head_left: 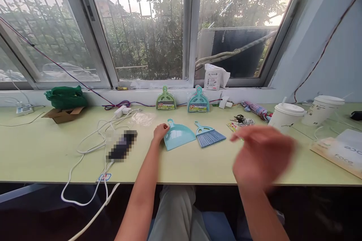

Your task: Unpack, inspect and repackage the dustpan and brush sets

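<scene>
The glossy pale-blue dustpan (178, 138) lies beside a blue-bristled brush (209, 136).

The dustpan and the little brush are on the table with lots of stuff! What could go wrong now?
The dustpan, with the left hand at its edge, might bump the brush close beside it. The blurred right hand could perhaps knock the lidded cup with a straw. The white cable loops past the table's front edge and might get snagged.
</scene>
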Demonstrator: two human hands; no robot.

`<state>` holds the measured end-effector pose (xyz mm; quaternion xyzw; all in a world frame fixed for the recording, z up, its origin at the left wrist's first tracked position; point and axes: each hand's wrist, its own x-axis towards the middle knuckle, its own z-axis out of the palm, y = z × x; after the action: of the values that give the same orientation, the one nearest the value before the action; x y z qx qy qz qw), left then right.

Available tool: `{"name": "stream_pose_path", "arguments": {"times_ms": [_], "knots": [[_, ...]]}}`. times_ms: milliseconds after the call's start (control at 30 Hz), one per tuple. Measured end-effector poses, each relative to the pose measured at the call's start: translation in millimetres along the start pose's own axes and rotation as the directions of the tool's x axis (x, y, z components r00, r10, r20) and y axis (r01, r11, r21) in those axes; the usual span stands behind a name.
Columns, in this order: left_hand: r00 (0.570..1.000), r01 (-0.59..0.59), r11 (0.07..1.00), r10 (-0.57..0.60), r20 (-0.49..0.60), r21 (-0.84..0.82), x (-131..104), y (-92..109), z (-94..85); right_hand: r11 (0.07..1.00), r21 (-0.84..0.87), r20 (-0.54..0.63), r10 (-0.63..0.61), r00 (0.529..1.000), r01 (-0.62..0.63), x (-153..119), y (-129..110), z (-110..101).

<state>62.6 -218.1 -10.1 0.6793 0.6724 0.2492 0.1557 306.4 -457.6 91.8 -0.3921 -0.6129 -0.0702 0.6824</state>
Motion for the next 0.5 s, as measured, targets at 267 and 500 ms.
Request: {"name": "stream_pose_path", "arguments": {"times_ms": [267,500], "knots": [[0.999,-0.034,0.989,0.032,0.014,0.145,-1.8,2.2,-0.7,0.560,-0.828,0.472,0.665,0.579,0.032,9.9,168.9,90.4],[0.999,-0.044,0.981,0.047,-0.011,0.187,1.0,-0.8,-1.3,0.458,-0.883,0.451,0.768,0.455,0.103,19.5,216.1,115.5]]}}
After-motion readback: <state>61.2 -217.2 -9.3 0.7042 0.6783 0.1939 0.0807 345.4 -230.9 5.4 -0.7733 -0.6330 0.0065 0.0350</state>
